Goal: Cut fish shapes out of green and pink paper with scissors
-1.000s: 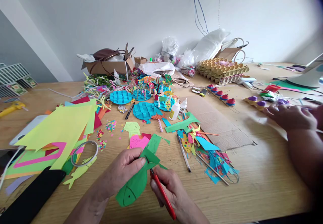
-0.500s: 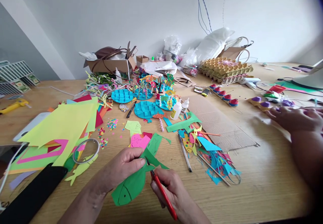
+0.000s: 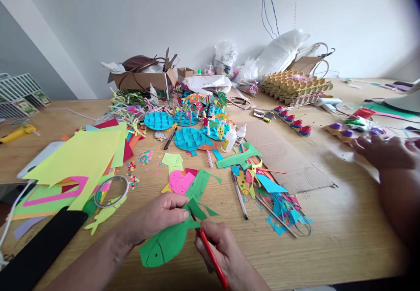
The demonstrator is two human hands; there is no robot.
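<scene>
A green paper fish with an eye and a gill line drawn on it is pinched near its tail by my left hand, thumb on top. My right hand is closed around red-handled scissors. Their dark blades reach to the paper between the tail and a partly cut green strip. Just beyond my hands lie a green paper piece with drawn lines, a pink paper fish and a pale yellow-green paper piece.
Coloured paper sheets and a tape roll lie at left. Glue bottles stand beside blue discs in the middle. At right are cardboard, paper scraps and another person's hand near painted egg-carton cups.
The scissors and my right hand have shifted slightly down. The strip beside the tail has come further away from the fish, which has tilted and moved slightly left.
</scene>
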